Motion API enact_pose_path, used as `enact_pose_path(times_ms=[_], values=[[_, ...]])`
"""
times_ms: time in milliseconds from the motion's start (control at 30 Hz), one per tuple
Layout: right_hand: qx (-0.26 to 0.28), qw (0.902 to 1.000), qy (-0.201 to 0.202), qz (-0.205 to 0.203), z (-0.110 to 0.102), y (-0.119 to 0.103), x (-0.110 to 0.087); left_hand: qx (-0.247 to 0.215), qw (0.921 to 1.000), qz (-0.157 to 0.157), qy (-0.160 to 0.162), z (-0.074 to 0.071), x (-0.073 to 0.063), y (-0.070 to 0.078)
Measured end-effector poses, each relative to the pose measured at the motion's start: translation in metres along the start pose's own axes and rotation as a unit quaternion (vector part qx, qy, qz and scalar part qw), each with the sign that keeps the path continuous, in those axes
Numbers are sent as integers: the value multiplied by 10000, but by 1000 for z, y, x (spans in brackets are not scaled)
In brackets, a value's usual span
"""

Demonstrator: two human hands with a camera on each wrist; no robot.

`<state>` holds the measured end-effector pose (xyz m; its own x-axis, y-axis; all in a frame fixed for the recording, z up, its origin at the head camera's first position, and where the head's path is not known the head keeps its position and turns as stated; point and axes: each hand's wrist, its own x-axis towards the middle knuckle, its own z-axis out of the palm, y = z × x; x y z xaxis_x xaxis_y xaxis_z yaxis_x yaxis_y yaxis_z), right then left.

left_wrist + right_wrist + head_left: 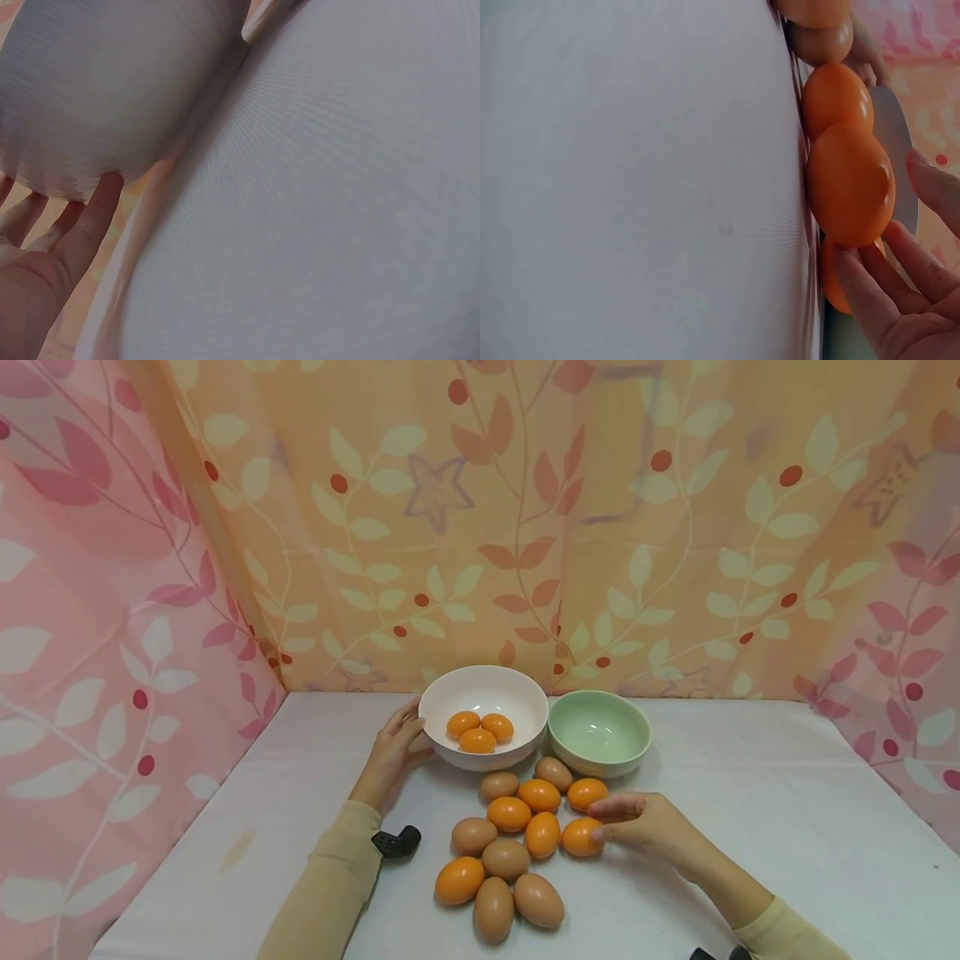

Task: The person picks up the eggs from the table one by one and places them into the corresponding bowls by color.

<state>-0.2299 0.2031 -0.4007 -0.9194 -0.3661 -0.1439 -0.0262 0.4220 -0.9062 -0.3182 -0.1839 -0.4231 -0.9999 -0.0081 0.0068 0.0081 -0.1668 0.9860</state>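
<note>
The three orange eggs (477, 741) inside the large white bowl (480, 689) are glossy and evenly coloured, as are the six orange eggs on the counter (712, 777). Six brown eggs (539, 900) are a plain, warm tan. The smaller bowl (600, 727) is pale mint green inside and out. White cloth (750, 827) covers the counter, with a yellowish-brown blotch (238, 850) at left. The sleeves (322, 868) are plain beige, the wrist device (397, 842) black. Behind, a peach-orange curtain (517, 518) carries cream and rust leaves, red dots and purplish star outlines; the left-hand curtain (97, 568) is pink, with white and deeper-pink leaves and crimson dots.
</note>
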Motion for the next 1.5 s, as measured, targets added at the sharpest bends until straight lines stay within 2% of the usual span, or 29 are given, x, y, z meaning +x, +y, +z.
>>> enact_pose_path(times_ms=[267,633,900,1133,1500], values=[[-185,9990,-389,-126,4,0,0,15,10000,8,-64,1,0,1],[-280,9978,-596,-31,5,1,1,-3,10000,-45,35,1,-1,3],[-249,9980,-570,118,8,-2,2,-30,10000,-58,55,2,-1,2],[-558,9975,-422,67,5,-12,2,-22,10000,19,-9,1,1,0],[-344,9972,-614,-259,-1,-40,18,60,9999,80,-9,0,2,-1]])
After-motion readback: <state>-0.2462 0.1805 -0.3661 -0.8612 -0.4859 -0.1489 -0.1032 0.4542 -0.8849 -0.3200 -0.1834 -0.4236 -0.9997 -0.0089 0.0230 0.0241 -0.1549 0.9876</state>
